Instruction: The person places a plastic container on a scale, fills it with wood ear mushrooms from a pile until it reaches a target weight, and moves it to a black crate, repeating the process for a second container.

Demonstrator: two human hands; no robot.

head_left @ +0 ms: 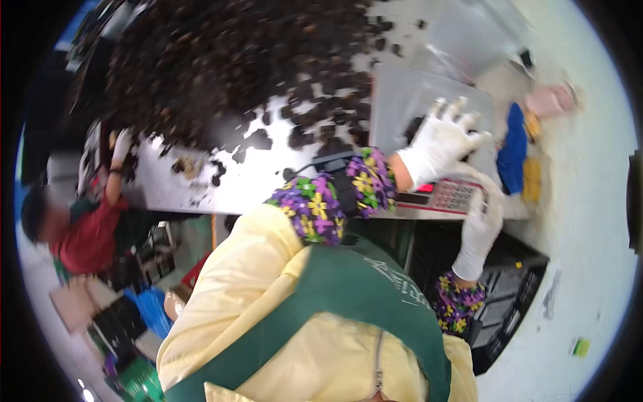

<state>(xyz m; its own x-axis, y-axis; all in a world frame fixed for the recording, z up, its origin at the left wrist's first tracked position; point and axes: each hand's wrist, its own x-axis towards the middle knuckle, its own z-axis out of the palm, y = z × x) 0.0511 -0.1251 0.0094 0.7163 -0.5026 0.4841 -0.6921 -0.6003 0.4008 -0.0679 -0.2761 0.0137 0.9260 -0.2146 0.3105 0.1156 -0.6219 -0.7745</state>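
My left hand (439,142), in a white glove, is over the grey plate of a digital scale (395,94), its fingers spread and bent. A few dark pieces (415,126) show on the plate beside that hand, partly hidden by it. Close to the scale's keypad (454,195) is my right hand (481,224), also white-gloved and somewhat blurred. Its thumb and fingers are apart, with nothing visible between them. Red digits light up on the scale's display (426,188), just below my left wrist.
A big heap of dark brown pieces (228,60) covers the white table (231,191). Blue (513,151) and yellow (532,179) objects lie by the wall. A black crate (512,288) stands below at right. Another person (94,234) in red works at the far left.
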